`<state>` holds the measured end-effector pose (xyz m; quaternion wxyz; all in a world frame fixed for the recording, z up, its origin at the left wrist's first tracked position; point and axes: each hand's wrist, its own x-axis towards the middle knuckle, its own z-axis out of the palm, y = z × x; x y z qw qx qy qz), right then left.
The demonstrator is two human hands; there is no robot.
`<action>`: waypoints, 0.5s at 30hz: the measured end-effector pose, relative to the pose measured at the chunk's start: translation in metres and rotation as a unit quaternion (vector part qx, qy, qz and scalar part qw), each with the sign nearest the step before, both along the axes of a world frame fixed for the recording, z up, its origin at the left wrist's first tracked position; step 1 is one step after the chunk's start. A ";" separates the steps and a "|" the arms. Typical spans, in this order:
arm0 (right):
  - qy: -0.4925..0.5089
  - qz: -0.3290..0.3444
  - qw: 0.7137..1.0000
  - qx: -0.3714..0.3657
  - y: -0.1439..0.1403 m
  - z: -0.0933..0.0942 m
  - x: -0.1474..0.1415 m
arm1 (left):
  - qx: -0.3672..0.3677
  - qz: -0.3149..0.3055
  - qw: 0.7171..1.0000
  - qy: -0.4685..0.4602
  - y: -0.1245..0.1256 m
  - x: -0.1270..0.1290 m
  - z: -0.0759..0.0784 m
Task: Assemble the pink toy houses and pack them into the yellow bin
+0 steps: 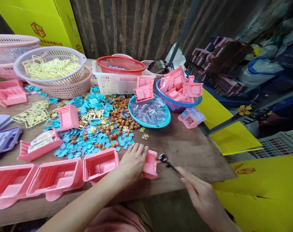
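Note:
My left hand (134,161) is closed over a pink plastic tray (150,165) near the table's front edge, pressing it to the tabletop. In my right hand (197,190) is the dark handle of a small hammer (169,163). Its shiny metal head is right beside the tray's right end; whether they touch I cannot tell. To the left of my left hand, a row of pink open boxes (100,164) lines the front edge. Loose blue plastic pieces (76,143) and small brown bear-like figures (123,111) lie scattered beyond.
A turquoise basket (150,124) holds clear plastic parts; a blue basket (176,104) holds pink parts. A finished-looking pink and purple toy box (191,117) stands at the right. Lilac baskets (64,77) with cream frames stand at back left. Yellow cardboard (262,193) borders the table's right side.

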<state>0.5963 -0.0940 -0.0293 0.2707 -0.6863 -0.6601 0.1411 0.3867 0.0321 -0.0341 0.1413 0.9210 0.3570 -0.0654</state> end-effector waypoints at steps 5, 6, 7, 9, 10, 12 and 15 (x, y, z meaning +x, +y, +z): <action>-0.002 0.005 1.000 -0.015 -0.006 -0.001 0.001 | 0.010 -0.005 1.000 -0.005 -0.001 0.000 -0.002; 0.006 0.005 1.000 0.000 -0.007 0.000 0.000 | 0.013 -0.006 1.000 -0.007 -0.001 0.000 -0.002; 0.011 0.014 1.000 0.008 -0.009 0.001 -0.001 | 0.015 -0.005 1.000 -0.010 -0.001 0.000 -0.002; 0.010 0.046 0.999 0.007 -0.013 0.002 -0.001 | 0.017 -0.005 1.000 -0.015 -0.002 0.000 -0.002; 0.007 0.064 0.998 -0.002 -0.014 0.001 0.000 | 0.017 -0.006 1.000 -0.017 -0.002 -0.001 -0.002; 0.006 0.074 0.997 -0.019 -0.017 -0.003 0.004 | 0.018 -0.009 1.000 -0.018 -0.002 -0.001 -0.003; 0.046 -0.016 0.999 -0.011 -0.019 -0.010 0.013 | 0.020 -0.022 0.999 -0.029 0.003 0.001 -0.004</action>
